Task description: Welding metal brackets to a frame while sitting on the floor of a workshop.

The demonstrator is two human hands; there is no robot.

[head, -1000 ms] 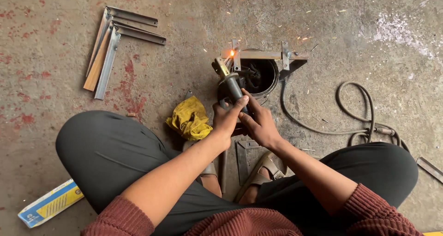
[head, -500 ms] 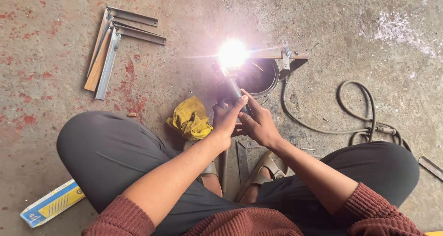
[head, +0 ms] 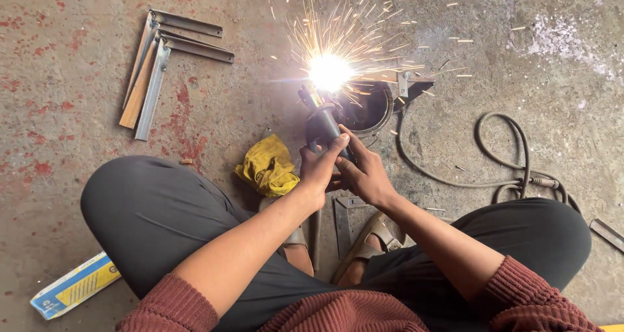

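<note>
The glow is now throwing many more sparks than half a second before; both hands stay in place; the left hand and right hand have fingers clamped on the dark welding holder, tilted over the floor beside a yellow cloth.

One package only: a long, flat rectangular carton lies on the concrete floor at lower left, just beside the person's knee; blue and yellow, with pale ends.
</note>
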